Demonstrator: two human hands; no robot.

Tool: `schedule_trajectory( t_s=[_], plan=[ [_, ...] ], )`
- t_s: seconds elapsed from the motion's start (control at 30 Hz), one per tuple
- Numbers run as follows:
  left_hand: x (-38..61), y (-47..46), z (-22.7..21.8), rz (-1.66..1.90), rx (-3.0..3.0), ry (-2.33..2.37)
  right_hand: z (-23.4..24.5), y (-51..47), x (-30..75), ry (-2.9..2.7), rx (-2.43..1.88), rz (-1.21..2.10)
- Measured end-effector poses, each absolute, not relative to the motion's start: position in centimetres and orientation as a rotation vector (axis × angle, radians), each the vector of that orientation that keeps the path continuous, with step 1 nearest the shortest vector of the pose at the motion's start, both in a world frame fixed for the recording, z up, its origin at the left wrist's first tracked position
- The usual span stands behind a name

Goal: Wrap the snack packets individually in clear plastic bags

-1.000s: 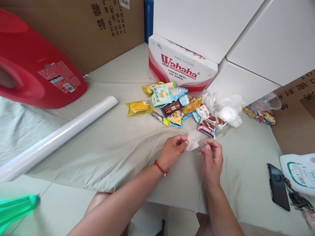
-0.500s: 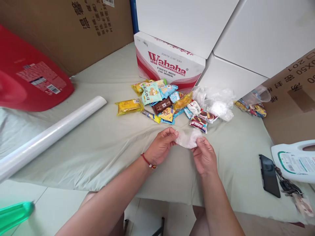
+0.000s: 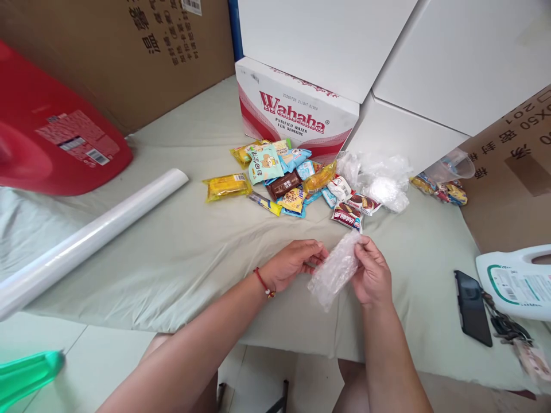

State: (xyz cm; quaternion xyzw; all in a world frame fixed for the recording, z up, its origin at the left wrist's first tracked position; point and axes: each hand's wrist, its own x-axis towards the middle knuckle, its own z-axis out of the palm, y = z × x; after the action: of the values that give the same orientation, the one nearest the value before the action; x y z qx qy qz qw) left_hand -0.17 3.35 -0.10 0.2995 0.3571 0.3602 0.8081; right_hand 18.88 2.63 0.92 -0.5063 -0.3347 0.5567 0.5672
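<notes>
A crumpled clear plastic bag [image 3: 333, 275] hangs at a slant above the sheet, pinched at its upper right edge between the thumb and fingers of my right hand [image 3: 373, 272]. My left hand [image 3: 290, 264] is beside the bag's left side, with thumb and fingers apart; whether a fingertip touches the plastic I cannot tell. Just beyond the bag lies a maroon snack packet [image 3: 346, 216]. Farther off is a pile of packaged snacks, among them a brown packet [image 3: 284, 184], a mint-green pouch [image 3: 264, 164] and a yellow packet [image 3: 227, 187] at the left.
Crumpled clear plastic [image 3: 385, 178] lies right of the pile. Behind stands a Wahaha carton [image 3: 297, 115]. On the left are a plastic film roll [image 3: 94, 238] and a red jug [image 3: 60, 126]. A phone [image 3: 472, 307], keys [image 3: 505, 321] and a white bottle [image 3: 516, 281] are at right.
The plastic, stretched between both hands before, now hangs from my right hand and has spread out longer. My left hand has let go of it and sits slightly lower.
</notes>
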Motion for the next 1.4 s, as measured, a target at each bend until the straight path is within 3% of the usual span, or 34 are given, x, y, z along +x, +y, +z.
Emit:
schedule_trajectory(
  t_s=[0.17,0.37,0.57,0.83,1.13,1.4],
  plan=[
    [0.4,3.1,-0.2,0.793,0.783,0.703,0.3,2.3,18.1,-0.98,-1.253,1.314],
    [0.7,3.4,-0.7,1.043,0.977,0.905,-0.9,2.3,17.9,-1.046,-1.357,0.856],
    [1.1,2.9,-0.7,1.183,1.286,1.135,-0.8,1.3,16.1,-1.25,-1.275,1.181],
    [0.8,3.7,-1.5,1.279,0.958,1.13,-0.5,2.9,17.8,-0.563,-1.263,1.279],
    [1.0,3.2,-1.0,1.305,0.889,1.282,0.2,2.2,17.1,-0.692,-1.327,1.21],
    [0.8,3.5,-1.7,1.161,1.164,1.427,0.4,1.8,17.0,-0.856,-1.298,1.202]
  ],
)
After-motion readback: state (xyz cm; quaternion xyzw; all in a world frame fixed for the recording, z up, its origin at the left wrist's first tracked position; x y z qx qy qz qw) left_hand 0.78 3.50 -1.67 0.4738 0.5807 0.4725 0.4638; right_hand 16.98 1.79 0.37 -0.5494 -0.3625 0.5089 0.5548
